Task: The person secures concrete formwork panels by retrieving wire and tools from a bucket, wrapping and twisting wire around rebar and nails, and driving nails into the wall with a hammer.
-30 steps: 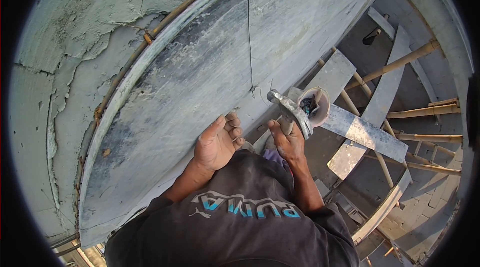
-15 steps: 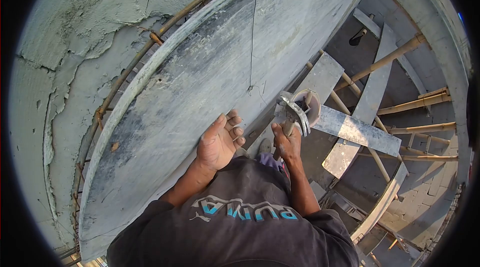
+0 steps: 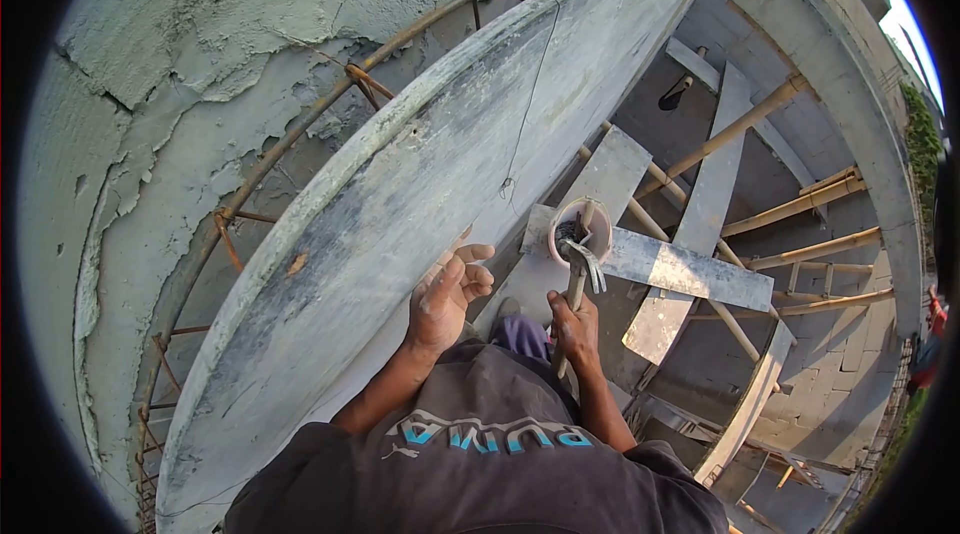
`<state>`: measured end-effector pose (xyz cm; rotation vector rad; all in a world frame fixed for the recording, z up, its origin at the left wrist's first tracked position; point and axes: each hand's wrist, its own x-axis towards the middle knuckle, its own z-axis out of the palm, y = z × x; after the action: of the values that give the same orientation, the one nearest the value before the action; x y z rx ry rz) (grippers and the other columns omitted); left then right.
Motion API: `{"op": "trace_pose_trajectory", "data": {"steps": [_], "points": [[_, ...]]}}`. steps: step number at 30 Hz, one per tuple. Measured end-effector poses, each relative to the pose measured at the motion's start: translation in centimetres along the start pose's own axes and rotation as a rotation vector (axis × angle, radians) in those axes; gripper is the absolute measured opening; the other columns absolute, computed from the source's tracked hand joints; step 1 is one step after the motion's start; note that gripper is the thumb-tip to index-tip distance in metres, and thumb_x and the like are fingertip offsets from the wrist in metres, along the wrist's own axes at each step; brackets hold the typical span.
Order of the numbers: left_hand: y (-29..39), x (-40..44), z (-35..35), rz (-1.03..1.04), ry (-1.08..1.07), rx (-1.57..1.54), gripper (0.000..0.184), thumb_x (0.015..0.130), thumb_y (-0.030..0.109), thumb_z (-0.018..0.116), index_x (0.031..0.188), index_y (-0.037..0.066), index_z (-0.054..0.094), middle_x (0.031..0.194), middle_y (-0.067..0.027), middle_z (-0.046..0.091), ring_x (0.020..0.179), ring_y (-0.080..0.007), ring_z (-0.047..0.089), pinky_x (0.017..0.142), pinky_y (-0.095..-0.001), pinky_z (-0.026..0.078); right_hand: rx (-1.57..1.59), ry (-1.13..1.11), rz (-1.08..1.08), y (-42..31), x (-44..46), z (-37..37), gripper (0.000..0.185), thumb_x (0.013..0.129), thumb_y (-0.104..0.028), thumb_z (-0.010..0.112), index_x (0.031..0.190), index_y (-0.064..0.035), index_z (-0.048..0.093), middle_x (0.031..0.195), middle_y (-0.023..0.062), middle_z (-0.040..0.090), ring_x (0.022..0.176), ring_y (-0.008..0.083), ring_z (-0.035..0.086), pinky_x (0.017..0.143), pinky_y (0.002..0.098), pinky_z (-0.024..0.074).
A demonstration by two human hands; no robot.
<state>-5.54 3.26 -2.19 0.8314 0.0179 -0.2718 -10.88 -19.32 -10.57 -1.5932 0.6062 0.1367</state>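
My right hand [image 3: 575, 326] is wrapped round the wooden handle of a claw hammer [image 3: 584, 264], its metal head pointing up and away from me. Just beyond the hammer head is a pale pinkish bucket [image 3: 606, 234] with dark contents that I cannot make out. My left hand [image 3: 445, 302] is raised beside a long, curved-topped grey panel [image 3: 400, 204], fingers apart and half curled. I see nothing clearly held in it. A thin wire [image 3: 530, 109] hangs down the panel's face.
Grey boards [image 3: 690, 269] lie across bamboo poles [image 3: 755, 121] to the right, with a lower level under them. Left of the panel, a bent rod [image 3: 300, 119] with rusty bars runs along a rough plastered wall [image 3: 200, 64]. A curved concrete rim [image 3: 850, 64] bounds the far right.
The hammer head has tipped and dropped slightly, so more of the bucket's inside shows. My left hand has turned and lowered a little. The view has shifted to the right.
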Motion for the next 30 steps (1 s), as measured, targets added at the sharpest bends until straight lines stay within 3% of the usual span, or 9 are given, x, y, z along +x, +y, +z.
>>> {"op": "trace_pose_trajectory", "data": {"steps": [4, 5, 8, 12, 22, 24, 26, 27, 30], "points": [[0.1, -0.9, 0.9, -0.025, -0.241, 0.271, 0.083, 0.093, 0.043, 0.066, 0.15, -0.006, 0.032, 0.126, -0.0105, 0.057, 0.099, -0.013, 0.058, 0.091, -0.0301, 0.047, 0.008, 0.001, -0.013, -0.3, -0.3, 0.1, 0.028, 0.094, -0.028, 0.067, 0.083, -0.0049, 0.055, 0.058, 0.0009, 0.05, 0.046, 0.0113, 0.05, 0.044, 0.0296, 0.0424], [0.2, -1.3, 1.5, -0.075, -0.279, 0.265, 0.079, 0.091, 0.037, 0.071, 0.148, -0.005, 0.036, 0.126, -0.01, 0.058, 0.102, -0.0138, 0.058, 0.094, -0.0309, 0.046, 0.011, -0.004, -0.024, -0.3, -0.2, 0.1, 0.029, 0.094, -0.028, 0.067, 0.083, -0.005, 0.055, 0.058, 0.001, 0.05, 0.046, 0.0114, 0.05, 0.043, 0.0295, 0.0423], [3.1, -1.7, 4.0, 0.094, -0.397, 0.556, 0.073, 0.088, 0.034, 0.074, 0.144, -0.003, 0.045, 0.124, -0.0107, 0.058, 0.102, -0.0157, 0.058, 0.095, -0.0324, 0.046, 0.034, -0.03, -0.059, -0.2, 0.4, 0.4, 0.029, 0.094, -0.029, 0.066, 0.084, -0.0053, 0.055, 0.058, 0.0017, 0.051, 0.046, 0.0116, 0.05, 0.043, 0.0292, 0.0418], [6.7, 0.5, 7.0, 0.603, -0.407, 0.749, 0.059, 0.081, 0.022, 0.08, 0.131, 0.0, 0.059, 0.124, -0.0153, 0.06, 0.105, -0.0206, 0.06, 0.091, -0.0342, 0.05, 0.079, -0.044, -0.014, -0.1, 1.4, 0.5, 0.03, 0.093, -0.031, 0.067, 0.081, -0.0054, 0.055, 0.06, 0.0015, 0.052, 0.048, 0.0121, 0.05, 0.046, 0.0294, 0.0423], [7.8, 9.8, 18.4, 1.073, -0.278, 1.089, 0.075, 0.082, 0.025, 0.082, 0.143, -0.001, 0.049, 0.152, -0.0339, 0.027, 0.108, -0.0346, 0.064, 0.088, -0.0413, 0.056, 0.102, -0.129, -0.07, -1.6, 7.2, -1.4, 0.022, 0.092, -0.023, 0.059, 0.084, -0.0028, 0.055, 0.061, 0.0028, 0.053, 0.048, 0.0128, 0.05, 0.046, 0.0292, 0.041], [8.7, 10.4, 20.2, 1.035, -0.2, 1.143, 0.078, 0.083, 0.027, 0.082, 0.146, -0.001, 0.045, 0.152, -0.0375, 0.023, 0.105, -0.0365, 0.066, 0.083, -0.0409, 0.058, 0.15, -0.18, -0.058, -2.9, 9.2, -2.7, 0.021, 0.091, -0.022, 0.059, 0.084, -0.0026, 0.054, 0.061, 0.003, 0.053, 0.048, 0.0128, 0.049, 0.045, 0.0291, 0.0407], [9.8, 10.6, 21.7, 0.977, -0.077, 1.195, 0.081, 0.083, 0.029, 0.081, 0.148, 0.0, 0.042, 0.152, -0.0397, 0.02, 0.102, -0.0376, 0.068, 0.078, -0.0395, 0.059, -0.104, -0.128, -0.402, -4.6, 11.2, -3.9, 0.022, 0.093, -0.023, 0.058, 0.085, -0.0025, 0.054, 0.06, 0.0037, 0.052, 0.047, 0.0128, 0.049, 0.045, 0.0291, 0.0412], [10.5, 10.2, 22.1, 0.937, -0.007, 1.217, 0.082, 0.083, 0.03, 0.082, 0.149, 0.0, 0.042, 0.152, -0.0402, 0.02, 0.1, -0.0378, 0.068, 0.075, -0.0383, 0.06, -0.055, -0.166, -0.398, -5.1, 12.4, -4.7, 0.022, 0.093, -0.023, 0.058, 0.085, -0.0024, 0.054, 0.06, 0.0038, 0.052, 0.047, 0.013, 0.049, 0.045, 0.0292, 0.0414], [11.9, 8.9, 23.3, 0.764, 0.169, 1.33, 0.083, 0.084, 0.033, 0.081, 0.148, 0.0, 0.041, 0.152, -0.0358, 0.026, 0.096, -0.0361, 0.072, 0.067, -0.0352, 0.061, 0.108, -0.201, 0.007, -2.9, 19.1, -7.5, 0.021, 0.095, -0.022, 0.057, 0.089, -0.0024, 0.055, 0.063, 0.0024, 0.052, 0.05, 0.0121, 0.049, 0.047, 0.0281, 0.0421]]}}
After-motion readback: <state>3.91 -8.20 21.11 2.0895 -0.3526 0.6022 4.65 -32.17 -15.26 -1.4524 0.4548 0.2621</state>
